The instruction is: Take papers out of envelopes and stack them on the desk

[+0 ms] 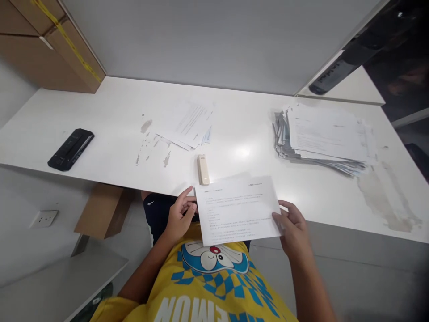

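Note:
Printed sheets of paper (239,212) lie tilted across the table's front edge, partly over my lap. My right hand (295,226) pinches their lower right edge between thumb and fingers. At the left edge is my left hand (181,214), its fingers loosely bent and apart; the fingertips reach the paper's edge, while the thumb stays off the sheet. Just beyond the paper's top left corner lies a cream stapler (203,170). Farther back, a few loose printed sheets (191,123) rest fanned out on the table.
A thick, uneven stack of papers (328,134) sits on the right of the white table (248,116). A black phone-like device (71,149) lies on the left. Cardboard boxes (63,58) stand in the back left corner, and another box (102,210) is below the table.

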Tool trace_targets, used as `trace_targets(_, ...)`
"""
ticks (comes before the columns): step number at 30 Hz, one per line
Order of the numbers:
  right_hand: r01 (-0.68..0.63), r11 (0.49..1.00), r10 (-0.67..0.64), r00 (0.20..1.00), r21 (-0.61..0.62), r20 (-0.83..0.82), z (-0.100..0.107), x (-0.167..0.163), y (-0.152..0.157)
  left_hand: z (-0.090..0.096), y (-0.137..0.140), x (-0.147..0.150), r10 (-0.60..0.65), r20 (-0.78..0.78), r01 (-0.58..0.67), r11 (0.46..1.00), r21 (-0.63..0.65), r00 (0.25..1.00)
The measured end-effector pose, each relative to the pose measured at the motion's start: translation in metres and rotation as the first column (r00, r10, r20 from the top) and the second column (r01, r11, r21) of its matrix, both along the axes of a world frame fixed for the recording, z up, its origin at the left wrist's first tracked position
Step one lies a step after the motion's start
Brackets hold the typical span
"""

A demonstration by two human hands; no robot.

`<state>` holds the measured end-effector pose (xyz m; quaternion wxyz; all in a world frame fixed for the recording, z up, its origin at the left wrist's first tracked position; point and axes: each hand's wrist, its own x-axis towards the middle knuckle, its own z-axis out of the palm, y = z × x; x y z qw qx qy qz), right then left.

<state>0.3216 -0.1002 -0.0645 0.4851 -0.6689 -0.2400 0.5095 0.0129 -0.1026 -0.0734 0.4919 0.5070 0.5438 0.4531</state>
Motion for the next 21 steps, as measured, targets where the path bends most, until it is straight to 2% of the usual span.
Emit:
trace_targets(2,-0.007,1.0,0.007,1.0,-0.02,0.017,0.003,0.005,0.006,0.008,0.005,0.005,-0.033,-0.144,0.037,0.999,0.023,0.989)
trace_targets(4,-0.068,0.994,0.07,0.997,-0.084,0.026,0.006,0.009,0.011,0.015,0.008,0.01,-0.006,-0.329,0.025,0.998,0.051,0.944)
trace_targets(7,-0.098,0.987,0.104,0.994,-0.13,0.041,0.011,0.011,0.017,0.021,0.011,0.016,0.087,-0.558,0.02,0.983,0.184,0.825)
trace_targets(9,-0.067,0.99,0.074,0.996,-0.126,0.057,0.014,0.011,0.018,0.02,0.013,0.018,0.172,-0.645,0.058,0.946,0.319,0.745)
trace_targets(11,-0.044,0.991,0.052,0.997,-0.124,0.06,0.014,0.011,0.019,0.016,0.017,0.02,0.233,-0.695,0.133,0.893,0.429,0.68)
trace_targets(14,-0.047,0.992,0.053,0.997,-0.117,0.048,0.01,0.014,0.019,0.01,0.024,0.02,0.239,-0.74,0.254,0.836,0.486,0.629)
trace_targets(18,-0.065,0.987,0.072,0.997,-0.147,0.041,0.003,0.021,0.017,-0.001,0.035,0.018,0.24,-0.74,0.311,0.794,0.522,0.628)
trace_targets(21,-0.082,0.98,0.088,0.996,-0.181,0.025,-0.002,0.022,0.015,-0.013,0.043,0.018,0.32,-0.691,0.294,0.732,0.615,0.649)
